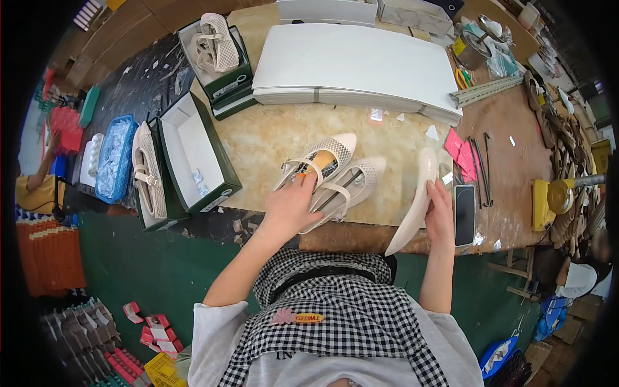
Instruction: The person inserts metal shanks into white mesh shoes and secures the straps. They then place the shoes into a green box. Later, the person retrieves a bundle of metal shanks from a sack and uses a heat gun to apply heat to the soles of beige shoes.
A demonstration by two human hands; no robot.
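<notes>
A pair of beige mesh flat shoes with straps lies on the worktable in front of me. My left hand (291,205) is closed at the heel end of the left beige shoe (340,146), its fingertips partly hidden inside. An orange and dark patterned piece shows in that shoe's opening. The right beige shoe (369,177) lies beside it, with a dark rod-like piece inside. My right hand (440,213) holds a pale insole (412,203) upright between thumb and fingers, its lower tip over the table's front edge.
A tall stack of white sheets (354,61) spans the back. Shoe boxes stand left, one open box (193,148) beside another beige shoe (148,171). Right are pink pieces (461,155), dark rods (482,171) and a phone (464,215). A blue basket (116,158) sits far left.
</notes>
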